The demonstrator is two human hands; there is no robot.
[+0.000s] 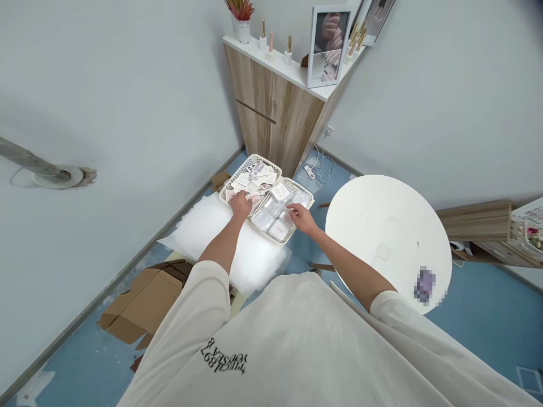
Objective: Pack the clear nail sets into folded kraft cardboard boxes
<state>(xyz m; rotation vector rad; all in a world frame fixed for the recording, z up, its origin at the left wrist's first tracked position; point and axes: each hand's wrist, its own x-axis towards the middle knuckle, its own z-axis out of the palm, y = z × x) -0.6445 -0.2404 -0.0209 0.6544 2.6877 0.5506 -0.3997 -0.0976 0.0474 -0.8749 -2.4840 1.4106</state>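
Note:
Two pale lattice baskets stand side by side on a white-covered surface (220,237). Several small printed white packets (257,175) fill the left basket (224,185). My left hand (241,204) reaches over its near rim, fingers bent down among the packets. A pinkish packet (254,199) lies by its fingertips, which are hidden. In the right basket (311,199) lie several clear flat packages (263,219), some with white contents. Over that basket's right side is my right hand (302,218), fingers slightly bent and apart, close to the packages, with nothing visible in them.
A round white table (382,209) stands to the right, with a blurred purple item (424,284) on it. Behind the baskets is a wood-grain cabinet (271,96) bearing small bottles and a picture frame (330,45). Flattened cardboard (144,299) lies at lower left. A power strip (309,172) rests on the floor.

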